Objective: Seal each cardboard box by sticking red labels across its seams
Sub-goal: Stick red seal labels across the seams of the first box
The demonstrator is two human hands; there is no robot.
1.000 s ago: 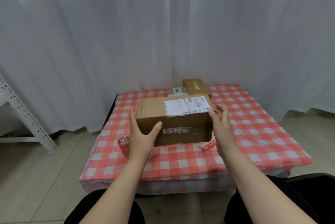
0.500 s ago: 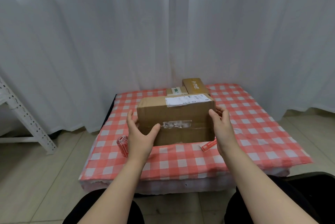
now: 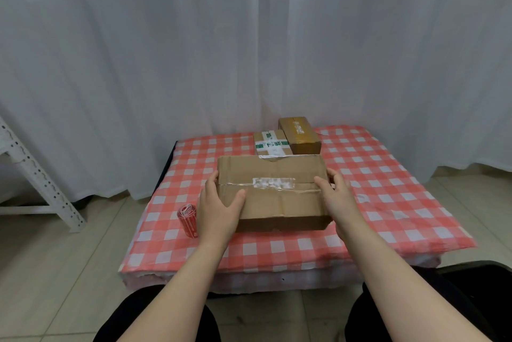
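White curtains (image 3: 194, 64) hung behind a low bench (image 3: 388, 203) covered in a red and white checked cloth, with tiled floor all around it. So I had the big cardboard box (image 3: 273, 194) sitting near the front middle of the bench, seam side up, with old clear tape and a scuffed white patch running along that seam. Both my forearms reached straight out from my lap, bare, roughly parallel.

My left hand (image 3: 219, 208) was clamped on the left end of the box, thumb laid across the top near the seam, the other fingers (image 3: 212, 178) wrapped round the left side. My right hand (image 3: 338, 197) had the right end the same way, thumb on top pointing inward, fingers curled round the far corner. Both grips were closed on cardboard, not loose.

A roll of red labels (image 3: 188, 219) lay on the cloth just beside my left wrist, not touching the box. Two smaller boxes sat at the back by the curtain: one with green and white tape (image 3: 270, 143), and a brown-taped one (image 3: 299, 135) right next to it on the right.
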